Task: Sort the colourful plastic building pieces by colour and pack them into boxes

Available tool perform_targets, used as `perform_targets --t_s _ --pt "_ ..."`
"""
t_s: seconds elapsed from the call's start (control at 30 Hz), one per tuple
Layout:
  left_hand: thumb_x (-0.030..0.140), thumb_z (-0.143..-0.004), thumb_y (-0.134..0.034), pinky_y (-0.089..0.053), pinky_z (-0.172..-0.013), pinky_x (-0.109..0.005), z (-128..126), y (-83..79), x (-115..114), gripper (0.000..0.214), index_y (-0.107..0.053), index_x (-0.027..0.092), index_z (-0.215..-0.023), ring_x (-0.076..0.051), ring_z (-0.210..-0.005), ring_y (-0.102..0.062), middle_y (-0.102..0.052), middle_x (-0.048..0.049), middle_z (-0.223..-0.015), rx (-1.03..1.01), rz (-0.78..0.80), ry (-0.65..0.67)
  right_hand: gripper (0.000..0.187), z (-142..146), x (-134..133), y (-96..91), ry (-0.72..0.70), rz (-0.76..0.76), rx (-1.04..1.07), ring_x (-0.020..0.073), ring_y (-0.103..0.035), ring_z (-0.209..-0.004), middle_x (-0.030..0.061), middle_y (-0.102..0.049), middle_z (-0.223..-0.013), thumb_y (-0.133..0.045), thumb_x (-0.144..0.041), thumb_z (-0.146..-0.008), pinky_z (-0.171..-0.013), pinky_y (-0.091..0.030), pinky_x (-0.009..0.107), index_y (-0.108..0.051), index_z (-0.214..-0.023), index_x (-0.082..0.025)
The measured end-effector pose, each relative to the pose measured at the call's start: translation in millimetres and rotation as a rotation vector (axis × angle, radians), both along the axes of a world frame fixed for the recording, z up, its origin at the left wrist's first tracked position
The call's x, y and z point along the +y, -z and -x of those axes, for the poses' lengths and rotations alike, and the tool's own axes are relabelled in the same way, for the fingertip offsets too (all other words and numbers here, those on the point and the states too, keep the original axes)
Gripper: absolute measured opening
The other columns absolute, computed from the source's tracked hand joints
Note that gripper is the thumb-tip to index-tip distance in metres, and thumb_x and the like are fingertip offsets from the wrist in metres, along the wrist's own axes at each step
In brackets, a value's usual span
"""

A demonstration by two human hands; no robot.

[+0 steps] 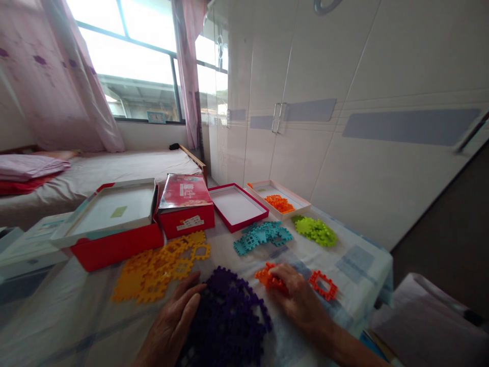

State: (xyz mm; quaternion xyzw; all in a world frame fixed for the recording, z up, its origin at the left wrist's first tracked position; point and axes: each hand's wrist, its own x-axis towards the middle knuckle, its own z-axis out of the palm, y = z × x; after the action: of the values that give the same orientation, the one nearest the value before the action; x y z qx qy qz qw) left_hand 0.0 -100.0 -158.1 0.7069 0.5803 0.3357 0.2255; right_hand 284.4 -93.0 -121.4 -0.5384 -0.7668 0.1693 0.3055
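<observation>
My left hand (173, 321) lies flat with fingers stretched out, resting against the left edge of a pile of purple interlocking plastic tiles (229, 321). Over to the right, my right hand (298, 298) has its fingers curled over some orange tiles (265, 275) on the table. One red-orange tile (323, 285) sits just right of that hand. Yellow tiles (160, 267) spread out to the left, teal tiles (262, 235) lie ahead, and lime green tiles (315, 230) are farther right.
Red boxes (114, 244) (186, 206) and an open red tray (237, 206) stand at the table's far side, with a white tray (301, 204) holding orange tiles. A bed (76, 173) lies beyond, a wardrobe (344, 127) on the right. The table edge (385, 270) drops off at right.
</observation>
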Motion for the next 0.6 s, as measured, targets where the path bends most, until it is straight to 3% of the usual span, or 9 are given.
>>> perform_targets --t_s 0.2,0.37,0.47,0.6 --pt "0.049 -0.091 -0.029 -0.034 -0.106 -0.04 0.7 3.2 -0.8 0.048 -0.066 0.024 -0.11 -0.023 -0.125 -0.046 -0.049 -0.0052 -0.136 0.004 -0.028 -0.008 0.018 -2.0 -2.2 1.4 0.054 -0.082 -0.096 0.0207 -0.055 -0.097 0.0038 -0.062 -0.104 -0.052 -0.019 -0.084 -0.084 -0.042 0.036 -0.059 -0.1 -0.025" --pt "0.049 -0.091 -0.029 -0.036 -0.105 -0.04 -1.3 -2.3 -0.7 0.048 -0.067 0.025 -0.109 -0.023 -0.124 -0.047 -0.05 -0.0041 -0.135 0.016 -0.015 -0.008 0.016 -10.2 -2.8 4.6 0.012 -0.123 -0.106 0.0215 -0.056 -0.095 0.0034 -0.064 -0.1 -0.051 -0.023 -0.085 -0.084 -0.042 0.038 -0.061 -0.097 -0.027" --pt "0.049 -0.09 -0.031 -0.037 -0.104 -0.039 -1.3 -3.2 -0.3 0.047 -0.067 0.024 -0.109 -0.024 -0.124 -0.048 -0.051 -0.0045 -0.135 0.022 -0.02 -0.005 0.014 -13.9 1.9 4.8 0.023 -0.104 0.032 0.0208 -0.057 -0.095 0.0029 -0.064 -0.099 -0.054 -0.027 -0.084 -0.085 -0.044 0.037 -0.062 -0.096 -0.026" --pt "0.046 -0.09 -0.033 -0.04 -0.102 -0.038 0.8 -0.8 -0.6 0.045 -0.066 0.024 -0.111 -0.023 -0.122 -0.05 -0.051 -0.0044 -0.135 0.023 -0.048 -0.009 0.024 -21.5 19.4 -3.6 0.103 0.124 0.425 0.0192 -0.063 -0.083 0.0034 -0.067 -0.093 -0.061 -0.037 -0.079 -0.075 -0.05 0.033 -0.059 -0.098 -0.022"
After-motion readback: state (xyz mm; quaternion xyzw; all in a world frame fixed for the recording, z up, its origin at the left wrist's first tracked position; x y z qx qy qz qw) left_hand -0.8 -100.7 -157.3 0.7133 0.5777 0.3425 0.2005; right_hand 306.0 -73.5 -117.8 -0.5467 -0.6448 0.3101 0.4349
